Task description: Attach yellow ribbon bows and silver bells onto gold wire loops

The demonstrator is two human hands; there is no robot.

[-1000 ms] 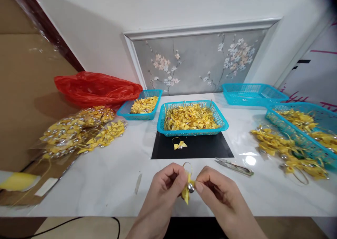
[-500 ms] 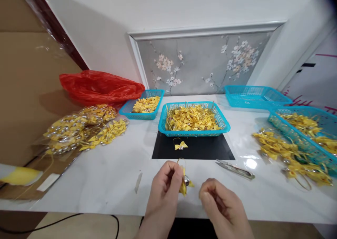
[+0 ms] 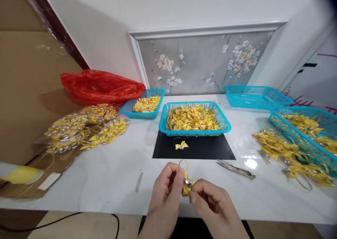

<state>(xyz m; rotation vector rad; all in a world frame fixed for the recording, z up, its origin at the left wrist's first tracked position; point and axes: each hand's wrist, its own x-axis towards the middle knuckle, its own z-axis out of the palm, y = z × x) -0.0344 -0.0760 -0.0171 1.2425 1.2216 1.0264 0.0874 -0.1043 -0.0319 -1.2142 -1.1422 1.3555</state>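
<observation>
Between my hands, over the front of the table, is a yellow ribbon bow (image 3: 185, 191) with a silver bell and a thin gold loop at its top. My left hand (image 3: 168, 188) pinches the bow from its left side. The fingertips of my right hand (image 3: 212, 200) are closed on the bow's lower right edge, near the bell. Beyond them a second yellow bow (image 3: 181, 145) with its loop lies on a black mat (image 3: 195, 151). On the mat's far edge stands a blue basket (image 3: 195, 133) heaped with yellow bows.
Thread snips (image 3: 236, 169) lie right of the mat. Bow piles (image 3: 276, 146) and a blue basket (image 3: 295, 132) sit at right, another blue basket (image 3: 259, 102) behind. To the left are bagged bows (image 3: 68, 130), a red plastic bag (image 3: 101, 86) and a smaller blue basket (image 3: 143, 115).
My right hand has moved left and its fingertips have come onto the bow. My left hand keeps its pinch, and the bow has turned slightly.
</observation>
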